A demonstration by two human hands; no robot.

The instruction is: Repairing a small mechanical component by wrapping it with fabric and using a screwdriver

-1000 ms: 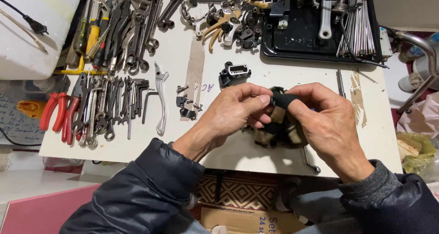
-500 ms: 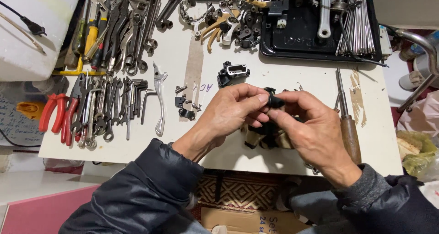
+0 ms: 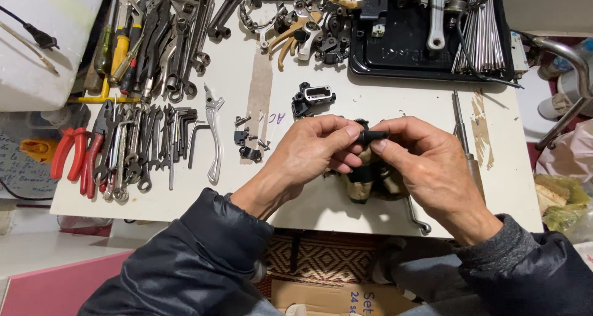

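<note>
Both my hands meet over the front middle of a white worktable (image 3: pixel 309 205). My left hand (image 3: pixel 315 152) and my right hand (image 3: pixel 426 162) pinch one small black part (image 3: pixel 370 134) between thumbs and fingertips. Under the hands lies a dirty tan and black rag or glove (image 3: pixel 363 186), partly hidden. A black metal housing (image 3: pixel 312 99) sits just beyond my left hand, and several small black bolts and clamps (image 3: pixel 250 144) lie to its left.
Rows of wrenches and hex keys (image 3: pixel 145 149), red-handled pliers (image 3: pixel 77 158) and a silver lever (image 3: pixel 214 131) fill the left side. A black tray (image 3: pixel 407 57) with spokes and parts stands at the back right. A wooden-handled screwdriver (image 3: pixel 466 146) lies to the right.
My right hand has slid a little to the right and lower, uncovering less of the rag. Both hands keep hold of the small black part.
</note>
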